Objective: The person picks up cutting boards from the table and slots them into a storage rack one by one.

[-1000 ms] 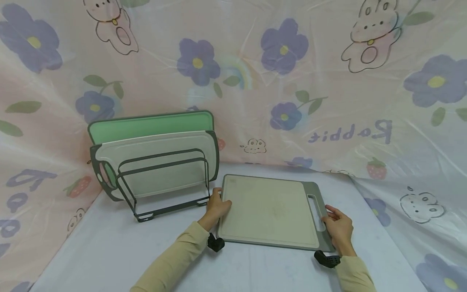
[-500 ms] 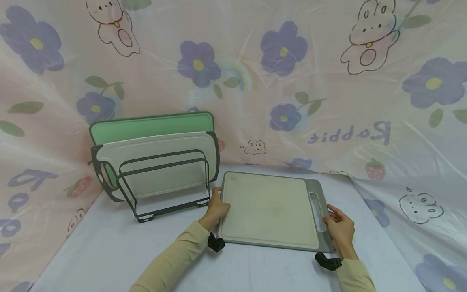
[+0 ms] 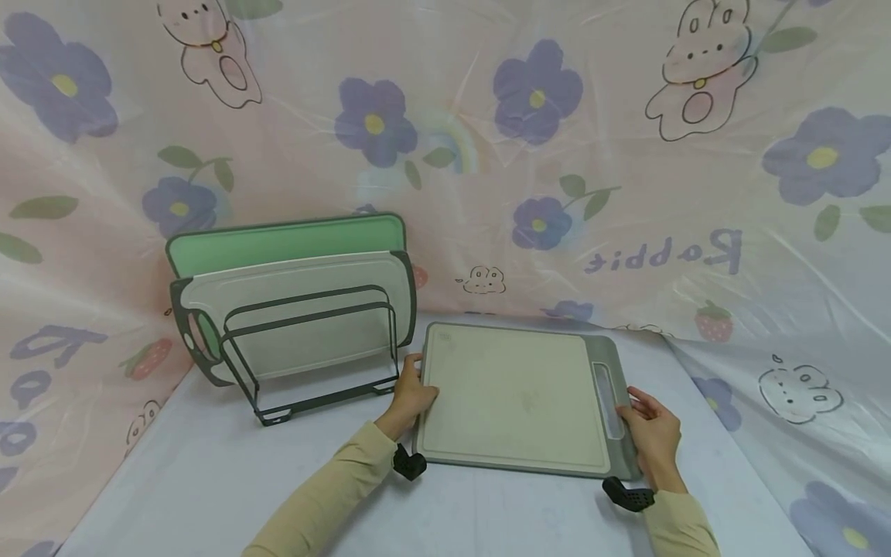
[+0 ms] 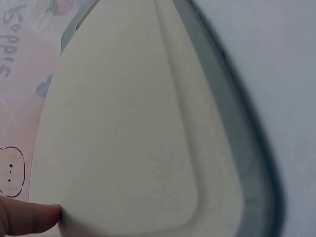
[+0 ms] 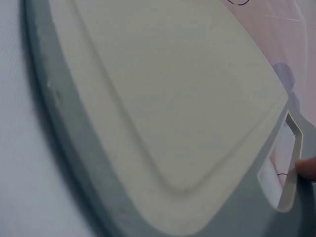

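Note:
A beige cutting board (image 3: 515, 402) with a grey rim and a handle slot at its right end leans slightly up from the white table, its far edge raised. My left hand (image 3: 411, 398) grips its left edge, thumb on the top face; the left wrist view shows that thumb (image 4: 29, 217) on the beige surface. On the opposite side, my right hand (image 3: 654, 433) holds the grey handle end, the thumb (image 5: 306, 170) beside the slot in the right wrist view. The fingers beneath the board are hidden.
Left of the board stands a dark wire rack (image 3: 320, 401). It holds a white cutting board (image 3: 313, 271) with dark ends and a green cutting board (image 3: 285, 244) behind it. A patterned curtain (image 3: 445, 193) hangs behind the white table (image 3: 487, 518).
The board's far edge has risen a little, while its near edge has stayed almost in place. My right hand has shifted slightly right and up with it; the left has barely moved.

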`<act>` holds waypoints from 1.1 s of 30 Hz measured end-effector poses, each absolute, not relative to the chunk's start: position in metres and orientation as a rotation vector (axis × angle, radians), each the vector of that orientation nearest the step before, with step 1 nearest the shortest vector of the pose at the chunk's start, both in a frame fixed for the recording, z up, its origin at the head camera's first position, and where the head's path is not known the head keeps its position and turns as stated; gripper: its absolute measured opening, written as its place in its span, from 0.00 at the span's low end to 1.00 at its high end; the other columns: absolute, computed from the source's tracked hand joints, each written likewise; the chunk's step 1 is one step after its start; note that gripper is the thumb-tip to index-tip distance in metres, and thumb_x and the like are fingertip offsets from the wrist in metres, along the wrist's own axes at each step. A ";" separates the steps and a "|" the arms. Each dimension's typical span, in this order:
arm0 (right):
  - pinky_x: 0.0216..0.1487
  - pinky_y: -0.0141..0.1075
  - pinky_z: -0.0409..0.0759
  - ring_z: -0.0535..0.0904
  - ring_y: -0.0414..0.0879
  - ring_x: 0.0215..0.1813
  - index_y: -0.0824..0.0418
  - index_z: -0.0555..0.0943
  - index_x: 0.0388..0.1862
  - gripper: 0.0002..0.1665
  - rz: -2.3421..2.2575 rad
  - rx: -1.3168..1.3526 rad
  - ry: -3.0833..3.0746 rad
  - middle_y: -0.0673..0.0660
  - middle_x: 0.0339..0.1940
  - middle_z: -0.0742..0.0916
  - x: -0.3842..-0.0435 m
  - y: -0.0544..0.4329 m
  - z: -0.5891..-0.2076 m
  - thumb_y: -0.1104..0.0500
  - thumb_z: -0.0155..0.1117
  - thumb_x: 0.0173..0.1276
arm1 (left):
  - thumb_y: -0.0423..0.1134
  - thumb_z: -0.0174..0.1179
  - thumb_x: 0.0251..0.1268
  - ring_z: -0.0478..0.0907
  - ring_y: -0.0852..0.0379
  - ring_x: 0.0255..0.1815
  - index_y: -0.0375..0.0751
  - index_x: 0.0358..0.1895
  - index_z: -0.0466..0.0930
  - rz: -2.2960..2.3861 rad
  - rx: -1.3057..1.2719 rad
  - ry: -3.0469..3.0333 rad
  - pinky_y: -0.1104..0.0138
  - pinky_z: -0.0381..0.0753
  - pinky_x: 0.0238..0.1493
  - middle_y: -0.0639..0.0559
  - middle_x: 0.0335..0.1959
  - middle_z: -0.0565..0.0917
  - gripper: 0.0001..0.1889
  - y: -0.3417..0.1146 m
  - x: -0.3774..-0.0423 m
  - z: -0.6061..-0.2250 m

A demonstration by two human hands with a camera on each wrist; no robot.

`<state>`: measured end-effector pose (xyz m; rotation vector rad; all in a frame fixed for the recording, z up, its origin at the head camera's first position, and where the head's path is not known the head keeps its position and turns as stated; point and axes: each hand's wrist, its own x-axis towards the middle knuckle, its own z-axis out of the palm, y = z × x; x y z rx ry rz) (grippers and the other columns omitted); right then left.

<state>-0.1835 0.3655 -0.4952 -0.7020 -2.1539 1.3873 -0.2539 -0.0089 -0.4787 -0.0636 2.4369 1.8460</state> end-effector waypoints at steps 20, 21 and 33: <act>0.30 0.22 0.75 0.78 0.30 0.28 0.67 0.79 0.57 0.27 1.551 -0.776 -2.038 0.36 0.23 0.82 -0.177 0.371 -0.479 0.67 0.72 0.58 | 0.24 0.65 0.56 0.75 0.41 0.47 0.35 0.65 0.67 1.908 -0.057 2.498 0.50 0.79 0.41 0.38 0.48 0.76 0.31 -0.009 -0.249 -0.467; 0.29 0.22 0.75 0.78 0.30 0.28 0.67 0.78 0.58 0.27 1.556 -0.779 -2.037 0.37 0.24 0.82 -0.176 0.371 -0.478 0.66 0.73 0.58 | 0.24 0.65 0.56 0.75 0.41 0.46 0.35 0.65 0.68 1.915 -0.055 2.500 0.50 0.80 0.41 0.38 0.48 0.76 0.31 -0.009 -0.249 -0.467; 0.29 0.20 0.75 0.79 0.29 0.28 0.63 0.85 0.47 0.22 1.613 -0.819 -1.924 0.36 0.22 0.83 -0.173 0.371 -0.465 0.58 0.79 0.54 | 0.26 0.66 0.57 0.78 0.45 0.40 0.35 0.60 0.72 1.995 0.029 2.510 0.56 0.81 0.35 0.42 0.41 0.80 0.25 -0.013 -0.252 -0.459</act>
